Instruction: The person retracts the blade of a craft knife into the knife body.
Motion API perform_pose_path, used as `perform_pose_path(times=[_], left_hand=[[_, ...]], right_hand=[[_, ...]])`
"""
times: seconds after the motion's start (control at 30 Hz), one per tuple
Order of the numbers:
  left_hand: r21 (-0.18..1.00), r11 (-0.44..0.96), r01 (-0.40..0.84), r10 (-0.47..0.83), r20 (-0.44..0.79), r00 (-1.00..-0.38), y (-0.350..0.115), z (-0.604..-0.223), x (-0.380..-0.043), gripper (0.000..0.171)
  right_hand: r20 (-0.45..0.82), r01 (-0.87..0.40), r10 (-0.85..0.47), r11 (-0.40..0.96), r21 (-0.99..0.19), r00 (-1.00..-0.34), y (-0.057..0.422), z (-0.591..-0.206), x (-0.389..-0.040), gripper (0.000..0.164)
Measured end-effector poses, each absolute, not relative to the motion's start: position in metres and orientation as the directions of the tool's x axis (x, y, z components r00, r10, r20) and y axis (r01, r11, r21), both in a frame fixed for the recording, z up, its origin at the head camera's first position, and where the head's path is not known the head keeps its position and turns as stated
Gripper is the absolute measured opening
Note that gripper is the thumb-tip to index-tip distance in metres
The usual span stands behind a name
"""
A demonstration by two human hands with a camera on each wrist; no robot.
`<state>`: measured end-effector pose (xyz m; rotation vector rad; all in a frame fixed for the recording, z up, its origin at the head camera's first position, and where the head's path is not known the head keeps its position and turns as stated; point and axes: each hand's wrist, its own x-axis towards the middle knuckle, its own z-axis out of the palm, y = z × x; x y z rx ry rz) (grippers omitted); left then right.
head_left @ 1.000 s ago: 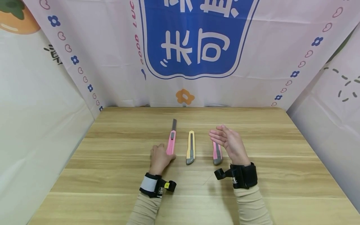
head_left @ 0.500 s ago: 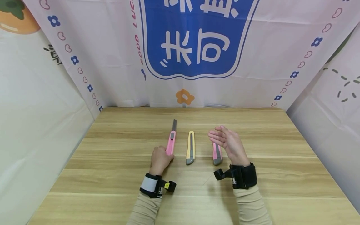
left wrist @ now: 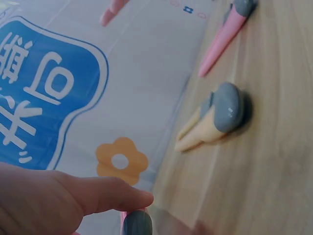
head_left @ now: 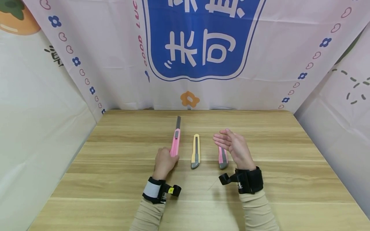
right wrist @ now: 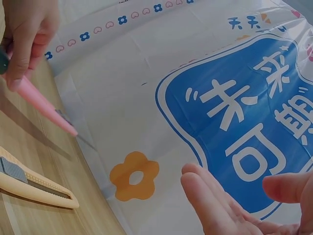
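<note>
My left hand (head_left: 167, 159) grips the rear end of a pink utility knife (head_left: 175, 142) whose grey blade (head_left: 178, 122) is slid out and points away from me. In the right wrist view that pink utility knife (right wrist: 44, 106) hangs tilted above the wood, held by the left hand (right wrist: 22, 36). A yellow utility knife (head_left: 196, 151) with a grey cap lies to its right, and a second pink knife (head_left: 222, 159) lies beyond that. My right hand (head_left: 228, 141) hovers open over the second pink knife with its fingers (right wrist: 208, 205) straight, holding nothing.
The wooden table (head_left: 115, 179) is bordered by printed cloth: a back curtain (head_left: 202, 48) with a blue sign and side curtains. In the left wrist view the yellow knife's grey cap (left wrist: 227, 107) and the second pink knife (left wrist: 220, 41) show beyond my thumb (left wrist: 105, 193).
My left hand has tightened round the pink knife's rear end, and the knife's blade tip has moved away from me, up in the head view. The right hand has barely shifted.
</note>
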<state>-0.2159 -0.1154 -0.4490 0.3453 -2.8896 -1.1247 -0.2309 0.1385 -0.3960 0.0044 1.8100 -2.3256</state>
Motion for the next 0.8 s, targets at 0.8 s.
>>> perform_pose_path(times=[0.8], left_hand=[[0.721, 0.687, 0.094, -0.06, 0.185, -0.981, -0.081, -0.404, -0.189, 0.044]], right_hand=[[-0.167, 0.186, -0.129, -0.149, -0.971, -0.977, 0.116, -0.4, -0.231, 0.042]])
